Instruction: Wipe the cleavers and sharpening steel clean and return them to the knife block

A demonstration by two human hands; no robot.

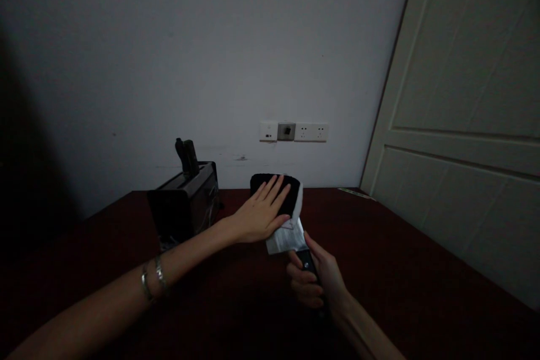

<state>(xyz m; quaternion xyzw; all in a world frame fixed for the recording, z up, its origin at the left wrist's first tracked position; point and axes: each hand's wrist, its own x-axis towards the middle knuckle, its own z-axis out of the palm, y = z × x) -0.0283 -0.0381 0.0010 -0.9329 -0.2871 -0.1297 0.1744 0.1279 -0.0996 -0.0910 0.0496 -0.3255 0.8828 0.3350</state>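
Note:
My right hand [320, 278] is wrapped around the black handle of a cleaver [284, 241], whose broad metal blade points away from me. A black pad or folded cloth with a white edge [297, 202] covers the far part of the blade. On top of that pad lies my left hand [264, 211], its fingers stretched out and spread, the thumb near the pad's lower edge. Whether the pad also wraps under the blade is hidden. My left wrist carries two silver bracelets [159, 273].
Left of my hands stands a black, shiny knife block [198, 197] with dark handles [187, 154] sticking up from it. The dark red table [358, 236] meets a pale wall with sockets [311, 132]. A thin strip [356, 194] lies at the back right, near a pale panelled door [459, 124].

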